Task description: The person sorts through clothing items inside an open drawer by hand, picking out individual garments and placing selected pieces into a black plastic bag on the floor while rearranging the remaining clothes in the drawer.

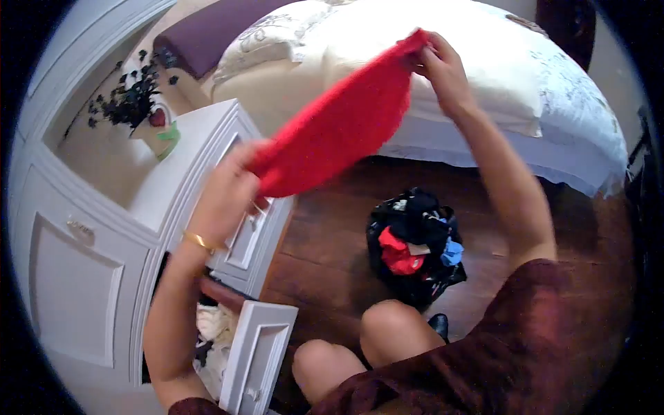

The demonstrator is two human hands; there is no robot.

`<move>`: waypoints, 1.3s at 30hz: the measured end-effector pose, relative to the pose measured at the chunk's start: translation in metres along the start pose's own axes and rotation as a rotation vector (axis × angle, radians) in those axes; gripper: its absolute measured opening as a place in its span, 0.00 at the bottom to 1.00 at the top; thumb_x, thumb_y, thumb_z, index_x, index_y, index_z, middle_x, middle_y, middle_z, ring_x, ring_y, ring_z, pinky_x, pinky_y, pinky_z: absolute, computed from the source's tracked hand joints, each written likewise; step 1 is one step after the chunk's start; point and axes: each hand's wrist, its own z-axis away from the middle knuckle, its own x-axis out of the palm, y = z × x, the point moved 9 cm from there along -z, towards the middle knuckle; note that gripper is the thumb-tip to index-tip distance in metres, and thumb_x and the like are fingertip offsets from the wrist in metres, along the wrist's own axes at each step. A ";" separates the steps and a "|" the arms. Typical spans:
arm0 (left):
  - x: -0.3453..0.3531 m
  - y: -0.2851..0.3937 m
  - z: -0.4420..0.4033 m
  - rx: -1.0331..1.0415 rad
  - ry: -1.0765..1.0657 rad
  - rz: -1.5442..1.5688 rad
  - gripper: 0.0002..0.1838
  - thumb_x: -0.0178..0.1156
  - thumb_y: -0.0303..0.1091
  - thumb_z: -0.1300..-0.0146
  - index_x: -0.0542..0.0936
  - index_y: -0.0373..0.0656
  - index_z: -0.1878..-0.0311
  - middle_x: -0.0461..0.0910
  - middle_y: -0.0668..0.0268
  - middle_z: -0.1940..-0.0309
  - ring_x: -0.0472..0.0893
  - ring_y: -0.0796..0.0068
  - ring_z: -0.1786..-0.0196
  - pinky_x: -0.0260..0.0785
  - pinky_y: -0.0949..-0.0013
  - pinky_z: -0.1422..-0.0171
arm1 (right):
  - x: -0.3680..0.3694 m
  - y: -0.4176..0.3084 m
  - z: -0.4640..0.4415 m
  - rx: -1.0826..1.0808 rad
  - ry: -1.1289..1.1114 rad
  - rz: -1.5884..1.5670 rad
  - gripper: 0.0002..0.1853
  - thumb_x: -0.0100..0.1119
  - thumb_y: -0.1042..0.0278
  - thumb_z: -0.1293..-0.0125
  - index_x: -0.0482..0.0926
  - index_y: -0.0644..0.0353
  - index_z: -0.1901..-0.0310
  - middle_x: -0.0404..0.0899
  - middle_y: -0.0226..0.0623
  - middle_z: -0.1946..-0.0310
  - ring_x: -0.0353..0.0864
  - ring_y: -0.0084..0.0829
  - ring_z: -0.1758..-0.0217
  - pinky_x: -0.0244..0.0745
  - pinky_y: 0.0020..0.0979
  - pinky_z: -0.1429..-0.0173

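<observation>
A red cloth garment [339,121] is stretched in the air between my two hands; its exact kind does not show. My left hand [232,180], blurred, closes on its lower left end, in front of the white cabinet. My right hand [443,72] pinches the upper right end, raised before the bed. Below, on the floor, a black plastic bag [377,238] holds several clothes, among them a red piece [400,252] and a blue piece [452,253]. By my left forearm, an open drawer [266,349] contains pale and dark clothes [214,332].
The white cabinet [207,138] stands at the left, with a potted plant [155,135] on its ledge. Across the back is a bed [443,138] with cream covers, a pillow [270,34] and a purple bolster-like roll [200,34]. Dark wooden floor [318,256] lies between.
</observation>
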 end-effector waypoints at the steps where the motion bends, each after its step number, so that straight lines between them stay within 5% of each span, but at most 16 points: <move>1: 0.040 0.011 0.012 0.052 -0.120 0.043 0.28 0.40 0.21 0.47 0.71 0.43 0.40 0.81 0.57 0.66 0.78 0.73 0.76 0.73 0.70 0.71 | -0.020 -0.008 0.016 -0.159 0.154 -0.121 0.15 0.47 0.59 0.29 0.72 0.60 0.48 0.79 0.44 0.57 0.81 0.34 0.53 0.78 0.36 0.46; 2: 0.073 0.049 0.029 0.455 -0.045 -0.168 0.28 0.43 0.22 0.46 0.70 0.44 0.39 0.80 0.50 0.66 0.80 0.62 0.74 0.75 0.63 0.68 | -0.033 0.008 0.040 -0.025 0.269 -0.361 0.18 0.44 0.55 0.29 0.71 0.59 0.47 0.77 0.47 0.51 0.77 0.38 0.46 0.73 0.41 0.41; 4: 0.150 0.057 0.058 0.614 -0.157 -0.351 0.27 0.47 0.26 0.44 0.68 0.42 0.38 0.78 0.51 0.65 0.81 0.55 0.71 0.75 0.59 0.67 | -0.050 0.039 0.095 0.151 0.502 -0.752 0.20 0.43 0.52 0.29 0.70 0.57 0.44 0.73 0.49 0.44 0.73 0.41 0.40 0.68 0.46 0.36; 7: 0.247 0.061 0.099 0.707 -0.403 -0.454 0.30 0.54 0.31 0.46 0.67 0.42 0.36 0.81 0.63 0.60 0.82 0.68 0.69 0.75 0.68 0.70 | -0.029 0.073 0.181 0.275 0.518 -0.881 0.20 0.46 0.53 0.31 0.70 0.55 0.43 0.71 0.48 0.42 0.70 0.41 0.37 0.63 0.49 0.34; 10: 0.284 0.052 0.133 0.920 -0.362 -0.612 0.24 0.54 0.40 0.44 0.72 0.43 0.43 0.73 0.72 0.77 0.77 0.77 0.79 0.69 0.74 0.78 | -0.023 0.086 0.218 0.330 0.494 -0.890 0.21 0.49 0.54 0.33 0.69 0.54 0.42 0.70 0.47 0.40 0.67 0.42 0.35 0.58 0.52 0.32; 13: 0.292 0.043 0.143 0.919 -0.482 -0.524 0.18 0.58 0.43 0.45 0.77 0.46 0.53 0.73 0.71 0.78 0.77 0.75 0.77 0.69 0.72 0.77 | -0.033 0.084 0.225 0.324 0.479 -0.860 0.22 0.52 0.55 0.35 0.69 0.52 0.41 0.68 0.46 0.38 0.64 0.42 0.33 0.54 0.54 0.30; 16: 0.291 0.038 0.132 0.841 -0.549 -0.236 0.14 0.60 0.44 0.44 0.79 0.44 0.63 0.75 0.67 0.74 0.79 0.70 0.74 0.71 0.69 0.73 | -0.032 0.081 0.221 0.312 0.444 -0.866 0.22 0.52 0.56 0.34 0.68 0.52 0.40 0.67 0.45 0.38 0.64 0.43 0.33 0.53 0.55 0.29; 18: 0.248 0.028 0.088 0.750 -0.061 0.075 0.11 0.66 0.40 0.48 0.78 0.44 0.69 0.75 0.66 0.74 0.77 0.63 0.71 0.72 0.66 0.66 | -0.029 0.077 0.216 0.307 0.413 -0.871 0.23 0.51 0.56 0.34 0.67 0.53 0.39 0.67 0.46 0.37 0.64 0.43 0.33 0.54 0.54 0.29; 19: 0.229 0.009 0.061 0.578 0.026 0.148 0.13 0.67 0.36 0.51 0.77 0.43 0.64 0.77 0.62 0.66 0.77 0.61 0.62 0.71 0.65 0.55 | -0.027 0.075 0.215 0.309 0.395 -0.868 0.23 0.51 0.56 0.33 0.67 0.53 0.39 0.67 0.46 0.37 0.64 0.43 0.33 0.54 0.54 0.30; 20: 0.219 -0.025 0.036 0.342 0.116 0.253 0.26 0.68 0.34 0.53 0.73 0.42 0.49 0.74 0.57 0.52 0.73 0.62 0.50 0.65 0.62 0.45 | -0.026 0.073 0.214 0.318 0.376 -0.865 0.23 0.50 0.56 0.33 0.66 0.54 0.38 0.67 0.46 0.37 0.64 0.44 0.33 0.55 0.54 0.30; 22: 0.234 -0.082 0.002 -0.032 -0.043 0.654 0.47 0.70 0.35 0.52 0.54 0.40 0.30 0.57 0.50 0.33 0.58 0.61 0.30 0.53 0.61 0.30 | -0.022 0.068 0.215 0.343 0.336 -0.848 0.24 0.49 0.56 0.32 0.65 0.55 0.37 0.67 0.46 0.37 0.65 0.44 0.34 0.55 0.53 0.30; 25: 0.281 -0.088 0.012 -0.087 -0.628 0.770 0.36 0.64 0.35 0.42 0.60 0.36 0.33 0.67 0.55 0.36 0.68 0.68 0.35 0.60 0.67 0.33 | -0.026 0.058 0.220 0.409 0.255 -0.748 0.24 0.47 0.56 0.31 0.64 0.56 0.36 0.66 0.46 0.37 0.66 0.45 0.34 0.56 0.53 0.30; 30: 0.272 -0.115 0.015 -0.317 -0.431 1.226 0.20 0.53 0.37 0.32 0.70 0.38 0.40 0.75 0.61 0.43 0.75 0.71 0.42 0.66 0.66 0.37 | -0.062 0.036 0.231 0.233 -0.162 0.751 0.26 0.45 0.56 0.29 0.62 0.58 0.34 0.66 0.47 0.36 0.67 0.46 0.35 0.58 0.51 0.31; 33: 0.271 -0.138 0.018 -0.459 -0.327 1.336 0.22 0.48 0.45 0.29 0.70 0.40 0.40 0.74 0.61 0.42 0.75 0.67 0.41 0.66 0.62 0.36 | -0.063 0.118 0.286 1.027 0.360 -1.196 0.29 0.39 0.48 0.28 0.62 0.59 0.34 0.63 0.48 0.35 0.65 0.48 0.34 0.57 0.51 0.30; 34: 0.276 -0.140 0.021 -0.507 -0.342 1.400 0.23 0.47 0.46 0.29 0.69 0.40 0.39 0.74 0.60 0.42 0.74 0.66 0.41 0.66 0.61 0.35 | -0.056 0.118 0.292 1.044 0.314 -1.225 0.34 0.37 0.39 0.30 0.63 0.60 0.35 0.62 0.49 0.34 0.63 0.49 0.32 0.55 0.52 0.29; 39: 0.290 -0.135 0.033 -0.570 -0.437 1.703 0.31 0.44 0.55 0.30 0.63 0.42 0.34 0.68 0.58 0.37 0.69 0.62 0.35 0.62 0.55 0.31 | -0.022 0.111 0.306 1.203 0.218 -1.279 0.38 0.43 0.35 0.34 0.63 0.61 0.35 0.62 0.48 0.34 0.63 0.47 0.32 0.57 0.51 0.30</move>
